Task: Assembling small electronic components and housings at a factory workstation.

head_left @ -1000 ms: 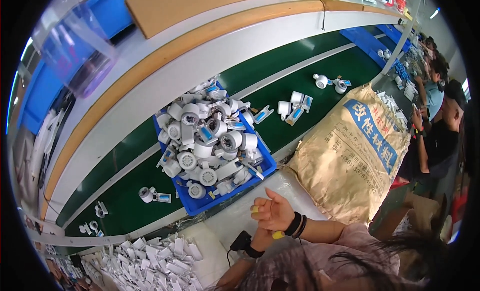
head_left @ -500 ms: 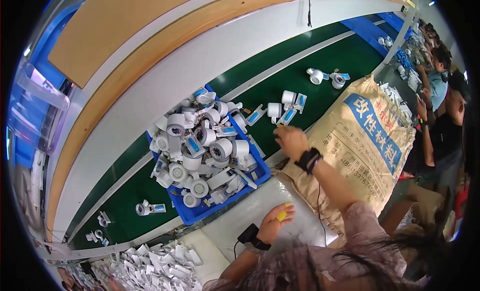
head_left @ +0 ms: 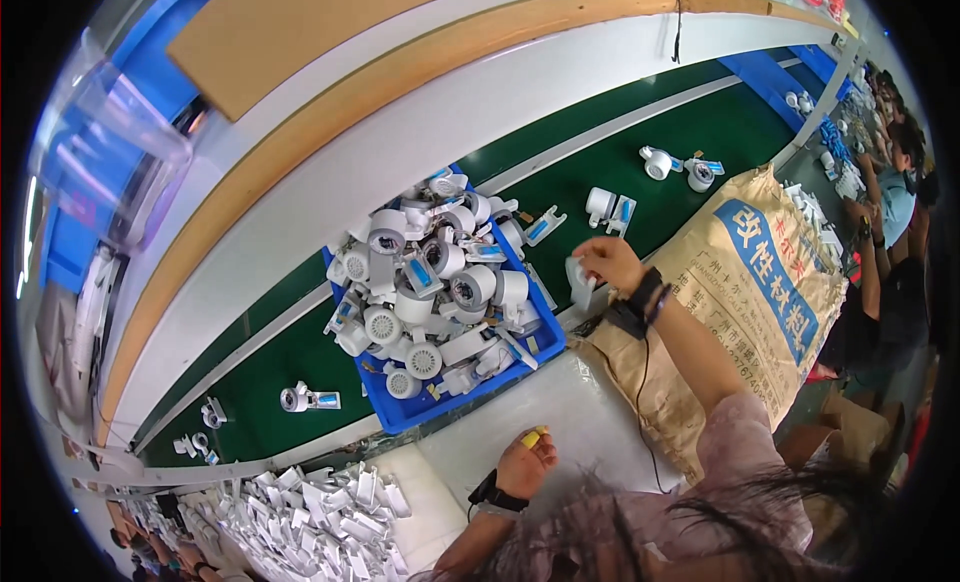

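Observation:
My right hand [head_left: 612, 264] is closed on a white plastic piece [head_left: 579, 283], smeared by motion, between the blue bin and the paper sack. The blue bin [head_left: 392, 418] is heaped with white cylindrical plastic units [head_left: 423, 360], several with round perforated grilles and some with blue strips. My left hand [head_left: 527, 464] hovers over a plastic-covered surface [head_left: 575, 397]. Yellow coverings show on its fingertips, its fingers are loosely curled, and I see nothing in it.
Loose white units [head_left: 610, 210] lie on the green conveyor belt [head_left: 560, 162]. A large brown paper sack [head_left: 670, 352] stands at right. White parts [head_left: 310, 522] are piled at lower left. A cable hangs from my right wrist. Other people [head_left: 880, 222] work at far right.
My right hand has drawn back from the belt and now holds a white piece. One unit of the nearby pair is gone from the belt. My left hand has shifted left, its fingers more curled.

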Demonstrator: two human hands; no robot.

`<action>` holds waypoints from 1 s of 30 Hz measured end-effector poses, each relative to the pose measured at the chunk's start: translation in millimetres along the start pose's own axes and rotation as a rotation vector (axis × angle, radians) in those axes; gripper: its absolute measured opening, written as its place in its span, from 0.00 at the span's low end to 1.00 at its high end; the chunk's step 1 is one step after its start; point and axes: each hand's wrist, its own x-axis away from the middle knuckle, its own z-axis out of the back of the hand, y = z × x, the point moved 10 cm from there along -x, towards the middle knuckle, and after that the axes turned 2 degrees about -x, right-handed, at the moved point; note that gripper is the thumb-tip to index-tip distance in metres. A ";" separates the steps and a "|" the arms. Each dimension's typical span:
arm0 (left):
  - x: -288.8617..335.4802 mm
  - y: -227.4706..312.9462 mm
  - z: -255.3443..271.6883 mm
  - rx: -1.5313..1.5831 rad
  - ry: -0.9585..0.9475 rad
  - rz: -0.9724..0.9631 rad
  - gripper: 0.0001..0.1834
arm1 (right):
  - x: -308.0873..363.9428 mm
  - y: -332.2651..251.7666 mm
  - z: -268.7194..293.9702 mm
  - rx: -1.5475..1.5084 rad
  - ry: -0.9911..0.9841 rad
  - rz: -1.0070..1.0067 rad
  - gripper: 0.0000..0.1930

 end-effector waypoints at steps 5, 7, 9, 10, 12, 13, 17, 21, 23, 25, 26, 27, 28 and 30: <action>41.8 54.0 -59.5 -0.693 0.161 -0.563 0.17 | 133.8 -41.1 -76.7 -0.738 -0.139 -0.025 0.12; 74.7 75.0 -101.1 -1.083 0.232 -0.940 0.26 | 180.4 -34.6 -107.1 -0.831 -0.259 -0.065 0.13; 94.8 77.0 -136.2 -1.334 0.193 -0.979 0.30 | 222.0 -32.9 -133.9 -0.845 -0.274 -0.093 0.13; 101.9 70.7 -154.0 -1.597 0.125 -1.026 0.34 | 238.9 -33.1 -145.7 -0.856 -0.288 -0.088 0.14; 112.6 64.9 -145.4 -1.586 0.061 -0.997 0.35 | 262.3 -25.1 -162.3 -0.814 -0.331 -0.075 0.14; 116.9 62.7 -135.5 -1.593 0.072 -0.927 0.32 | 271.3 -29.7 -166.4 -0.701 -0.332 -0.062 0.15; 129.8 31.0 -65.2 -1.015 0.049 -0.332 0.22 | 289.0 -30.8 -185.3 -0.006 -0.477 0.125 0.16; 150.4 12.3 -56.2 -0.275 -0.043 -0.078 0.16 | 315.9 -76.5 -217.7 0.520 -0.442 0.782 0.12; 156.6 11.4 -48.5 -0.151 -0.060 -0.082 0.17 | 313.3 -61.5 -231.8 0.378 -0.524 0.675 0.08; 162.0 11.3 -43.0 -0.025 -0.081 -0.082 0.18 | 315.0 -48.9 -241.5 0.239 -0.601 0.559 0.06; 164.6 13.6 -42.8 -0.069 -0.107 -0.104 0.18 | 314.4 -29.1 -246.1 -0.001 -0.711 0.277 0.05; 167.1 15.6 -43.7 -0.113 -0.133 -0.124 0.18 | 318.8 -10.1 -251.9 -0.239 -0.802 -0.013 0.06; 169.9 16.9 -43.5 -0.110 -0.130 -0.129 0.18 | 318.7 -8.9 -251.0 -0.238 -0.808 -0.014 0.06; 173.2 12.8 -31.3 -0.251 0.008 -0.069 0.19 | 322.5 -12.5 -254.0 -0.240 -0.899 0.024 0.07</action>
